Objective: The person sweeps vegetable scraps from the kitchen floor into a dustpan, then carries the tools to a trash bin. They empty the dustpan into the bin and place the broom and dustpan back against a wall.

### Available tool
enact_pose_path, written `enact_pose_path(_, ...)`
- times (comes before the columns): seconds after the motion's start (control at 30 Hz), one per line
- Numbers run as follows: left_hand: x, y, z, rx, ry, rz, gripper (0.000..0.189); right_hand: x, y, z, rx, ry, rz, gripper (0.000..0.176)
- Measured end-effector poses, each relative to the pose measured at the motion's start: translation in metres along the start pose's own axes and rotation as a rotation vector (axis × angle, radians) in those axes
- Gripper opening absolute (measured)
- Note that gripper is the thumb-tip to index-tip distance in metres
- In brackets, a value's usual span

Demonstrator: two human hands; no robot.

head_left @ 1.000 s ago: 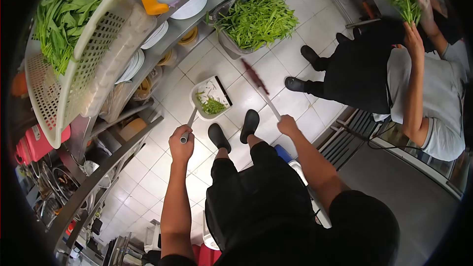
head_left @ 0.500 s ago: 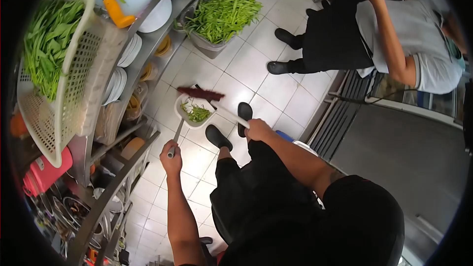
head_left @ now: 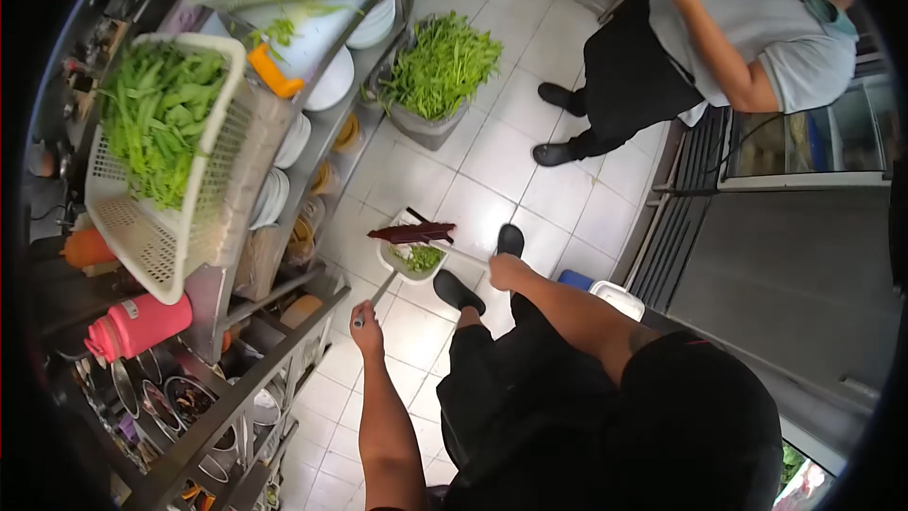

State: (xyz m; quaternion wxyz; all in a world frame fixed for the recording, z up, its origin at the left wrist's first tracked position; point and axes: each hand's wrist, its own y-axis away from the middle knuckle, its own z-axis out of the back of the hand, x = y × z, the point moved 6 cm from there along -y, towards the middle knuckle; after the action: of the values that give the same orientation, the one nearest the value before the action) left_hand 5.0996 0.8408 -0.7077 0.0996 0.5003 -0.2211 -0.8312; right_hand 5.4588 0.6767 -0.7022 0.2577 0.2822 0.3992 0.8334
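My left hand (head_left: pixel 367 329) is closed around the grey handle of a white long-handled dustpan (head_left: pixel 414 278), which rests on the tiled floor. Cut green stems and leaves (head_left: pixel 424 258) lie inside the pan. In my right hand (head_left: pixel 508 273) is the pale stick of a broom with a dark red head (head_left: pixel 413 232). The broom head lies across the upper part of the dustpan, covering some of it. My black shoes stand just to the right of the pan.
A grey bin (head_left: pixel 426 128) heaped with greens stands ahead. To the left, a shelf holds a plastic basket (head_left: pixel 227 132) of leafy greens, stacked plates and a pink jug (head_left: pixel 142 326). A co-worker (head_left: pixel 719 38) stands at upper right, beside a steel counter (head_left: pixel 785 265).
The broom head has come down closer over the dustpan. My view has shifted, so the scene sits farther right and lower. The co-worker's feet show a little differently.
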Motion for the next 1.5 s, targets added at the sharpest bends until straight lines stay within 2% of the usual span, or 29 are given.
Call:
enact_pose_path(0.07, -0.011, 0.025, 0.020, -0.046, 0.179, 0.237, 0.033, -0.029, 0.043, 0.017, -0.105, -0.062, -0.009, 0.028)
enact_pose_path(0.1, -0.011, 0.034, 0.031, -0.064, 0.196, 0.222, 0.033, -0.048, 0.062, 0.028, -0.170, -0.087, 0.008, 0.030)
enact_pose_path(0.17, 0.010, 0.054, 0.051, -0.099, 0.290, 0.250, 0.041, -0.095, 0.094, 0.047, -0.117, -0.088, -0.046, 0.032)
enact_pose_path(0.2, 0.017, 0.066, 0.060, -0.124, 0.325, 0.266, 0.040, -0.116, 0.106, 0.050, -0.061, 0.189, 0.108, 0.030)
enact_pose_path(0.23, 0.027, 0.078, 0.075, -0.186, 0.360, 0.277, 0.040, -0.153, 0.104, 0.042, 0.021, 0.266, 0.105, 0.029)
enact_pose_path(0.27, 0.037, 0.090, 0.083, -0.171, 0.368, 0.281, 0.041, -0.183, 0.116, 0.050, 0.003, 0.116, -0.106, 0.029)
enact_pose_path(0.3, 0.042, 0.113, 0.087, -0.163, 0.381, 0.293, 0.042, -0.236, 0.087, 0.004, 0.280, 0.810, 0.424, 0.025)
enact_pose_path(0.33, 0.046, 0.140, 0.096, -0.242, 0.448, 0.306, 0.040, -0.258, 0.097, 0.014, 0.257, 0.368, 0.074, 0.022)
enact_pose_path(0.37, 0.045, 0.160, 0.102, -0.317, 0.511, 0.311, 0.038, -0.280, 0.111, 0.027, 0.094, -0.104, -0.216, 0.020)
enact_pose_path(0.4, 0.048, 0.182, 0.105, -0.378, 0.557, 0.349, 0.036, -0.268, 0.145, 0.050, 0.030, -0.283, -0.442, 0.019)
enact_pose_path(0.43, 0.048, 0.207, 0.113, -0.422, 0.590, 0.380, 0.035, -0.315, 0.121, 0.030, 0.149, -0.219, -0.301, 0.020)
enact_pose_path(0.5, 0.053, 0.258, 0.117, -0.516, 0.643, 0.412, 0.034, -0.337, 0.125, 0.044, 0.256, -0.463, -0.453, 0.025)
enact_pose_path(0.53, 0.059, 0.286, 0.116, -0.565, 0.685, 0.427, 0.033, -0.347, 0.120, 0.050, 0.270, -0.426, -0.431, 0.025)
enact_pose_path(0.6, 0.081, 0.346, 0.107, -0.678, 0.767, 0.456, 0.033, -0.381, 0.102, 0.057, 0.282, -0.242, -0.634, 0.027)
enact_pose_path(0.63, 0.096, 0.379, 0.100, -0.752, 0.830, 0.471, 0.033, -0.389, 0.082, 0.058, 0.295, -0.190, -0.602, 0.027)
enact_pose_path(0.67, 0.110, 0.409, 0.091, -0.806, 0.850, 0.482, 0.035, -0.396, 0.060, 0.055, 0.393, 0.112, -0.527, 0.029)
enact_pose_path(0.7, 0.120, 0.442, 0.078, -0.877, 0.894, 0.495, 0.038, -0.392, 0.045, 0.055, 0.482, 0.416, -0.443, 0.031)
enact_pose_path(0.73, 0.129, 0.471, 0.065, -0.956, 0.925, 0.528, 0.040, -0.339, 0.081, 0.089, 0.400, 0.321, -0.507, 0.030)
enact_pose_path(0.83, 0.146, 0.556, 0.018, -1.177, 1.004, 0.575, 0.046, -0.311, 0.055, 0.086, 0.366, 0.415, -0.406, 0.024)
enact_pose_path(0.87, 0.151, 0.580, 0.003, -1.241, 1.059, 0.599, 0.046, -0.297, 0.045, 0.090, 0.386, 0.267, -0.336, 0.018)
enact_pose_path(0.93, 0.162, 0.608, -0.023, -1.323, 1.149, 0.613, 0.048, -0.260, 0.034, 0.088, 0.311, 0.470, -0.243, 0.021)
enact_pose_path(0.97, 0.166, 0.628, -0.031, -1.438, 1.161, 0.628, 0.040, -0.231, 0.030, 0.088, 0.241, 0.634, -0.164, 0.027)
enact_pose_path(1.0, 0.169, 0.647, -0.038, -1.556, 1.170, 0.646, 0.032, -0.203, 0.031, 0.085, 0.241, 0.674, -0.069, 0.011)
enact_pose_path(1.03, 0.173, 0.661, -0.043, -1.593, 1.191, 0.649, 0.032, -0.172, 0.035, 0.083, 0.237, 0.717, 0.028, 0.017)
enact_pose_path(1.1, 0.182, 0.688, -0.050, -1.721, 1.265, 0.687, 0.029, -0.114, 0.042, 0.073, 0.255, 0.530, 0.070, 0.017)
enact_pose_path(1.2, 0.200, 0.720, -0.054, -1.861, 1.301, 0.689, 0.031, -0.048, 0.029, 0.044, 0.318, 0.478, 0.144, 0.011)
enact_pose_path(1.27, 0.205, 0.737, -0.048, -1.978, 1.371, 0.720, 0.034, 0.008, 0.063, 0.025, 0.269, 0.449, 0.174, 0.011)
enact_pose_path(1.43, 0.244, 0.774, -0.037, -2.029, 1.461, 0.694, 0.045, 0.094, 0.118, -0.025, 0.172, 0.515, 0.330, 0.013)
enact_pose_path(1.5, 0.254, 0.785, -0.032, -1.835, 1.486, 0.802, 0.062, 0.110, 0.116, -0.045, 0.182, 0.558, 0.368, 0.014)
